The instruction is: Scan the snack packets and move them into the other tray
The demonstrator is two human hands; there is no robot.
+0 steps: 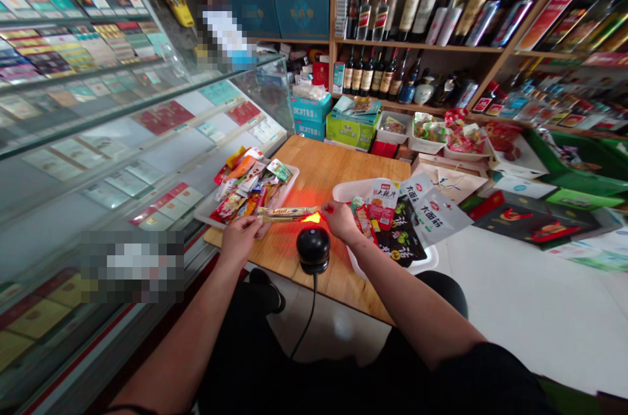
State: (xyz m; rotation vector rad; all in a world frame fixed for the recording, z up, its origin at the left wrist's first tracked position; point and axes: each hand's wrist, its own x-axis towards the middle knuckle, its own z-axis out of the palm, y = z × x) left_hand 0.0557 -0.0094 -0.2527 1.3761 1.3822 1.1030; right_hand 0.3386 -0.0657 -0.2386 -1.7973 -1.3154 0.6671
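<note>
Above the wooden table (343, 156), between my two hands, there's the slim gold packet (279, 213); L hand (239, 236) pinches one end, R hand (339, 222) nips the other, fingers closed on both; red-orange glow on its R end, just beyond the black scanner (313, 250). Best, I'd say, to hold it taut & flat to the light, fingertips off the print, tilting a touch if glare bites (shiny film, prob. slippery). Scanner's rounded, glossy, w/ a thin dark cable (308, 320); L tray (293, 184) is white, heaped w/ crinkly bright sachets (250, 182); R tray (346, 189), also white, carries flat grey pouches (439, 222) & a black one (402, 232), approx. rectangular.
</note>
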